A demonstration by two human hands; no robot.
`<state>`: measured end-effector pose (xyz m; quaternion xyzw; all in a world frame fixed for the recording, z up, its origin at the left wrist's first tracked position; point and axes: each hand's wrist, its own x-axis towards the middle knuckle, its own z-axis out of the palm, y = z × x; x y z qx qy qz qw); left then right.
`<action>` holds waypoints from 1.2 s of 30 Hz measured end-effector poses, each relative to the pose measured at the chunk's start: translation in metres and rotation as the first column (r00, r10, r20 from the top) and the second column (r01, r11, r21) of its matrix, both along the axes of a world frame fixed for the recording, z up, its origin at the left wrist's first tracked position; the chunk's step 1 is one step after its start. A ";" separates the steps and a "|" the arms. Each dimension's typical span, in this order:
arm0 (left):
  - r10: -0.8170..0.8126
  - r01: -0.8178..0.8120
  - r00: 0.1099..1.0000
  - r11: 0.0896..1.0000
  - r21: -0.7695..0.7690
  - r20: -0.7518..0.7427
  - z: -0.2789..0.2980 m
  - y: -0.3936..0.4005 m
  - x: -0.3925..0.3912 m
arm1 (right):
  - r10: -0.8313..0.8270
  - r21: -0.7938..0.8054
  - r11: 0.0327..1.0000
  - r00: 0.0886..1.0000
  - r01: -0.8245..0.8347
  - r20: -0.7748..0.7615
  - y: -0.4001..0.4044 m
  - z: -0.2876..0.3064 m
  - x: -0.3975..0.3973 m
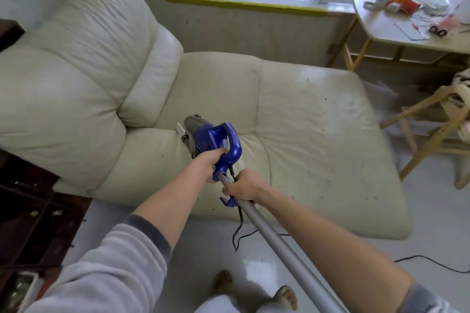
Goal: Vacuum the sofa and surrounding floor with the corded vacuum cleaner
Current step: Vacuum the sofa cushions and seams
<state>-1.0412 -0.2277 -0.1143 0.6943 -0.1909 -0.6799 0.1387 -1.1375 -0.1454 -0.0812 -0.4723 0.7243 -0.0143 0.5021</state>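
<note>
- Your left hand (212, 164) grips the loop handle of the vacuum cleaner (213, 141); your right hand (243, 187) clasps the grey tube (277, 236) just behind.
- The body rests on the sofa (292, 114) seat ahead of both grips.
- Expect rigid, front-heavy handling; keep both holds.
- The cord (239, 226) hangs slack below your right hand.

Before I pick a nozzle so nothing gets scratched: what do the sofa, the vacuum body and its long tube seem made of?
Sofa: cream leather or faux leather, going by its soft sheen, creases and stitched seam. Vacuum body: glossy blue moulded plastic. Tube: smooth grey with a matte sheen, probably metal, possibly painted plastic.
</note>
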 end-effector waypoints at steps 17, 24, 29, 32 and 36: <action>-0.122 0.122 0.993 0.992 -0.020 0.007 0.002 0.042 -0.070 | -0.152 0.015 0.988 0.987 0.151 0.059 0.054 -0.001 -0.061; -0.215 0.215 0.977 0.977 -0.003 -0.001 0.003 0.068 -0.113 | -0.217 -0.003 0.976 0.975 0.218 0.049 0.090 0.004 -0.096; -0.270 0.270 0.963 0.963 -0.009 0.003 0.001 0.085 -0.137 | -0.271 -0.002 0.963 0.961 0.271 0.054 0.111 0.003 -0.114; -0.304 0.304 0.953 0.953 -0.012 0.017 0.002 0.096 -0.150 | -0.300 0.001 0.954 0.952 0.301 0.057 0.124 0.003 -0.125; -0.333 0.333 0.943 0.943 -0.011 0.014 0.004 0.109 -0.168 | -0.331 0.007 0.944 0.942 0.331 0.053 0.138 0.004 -0.138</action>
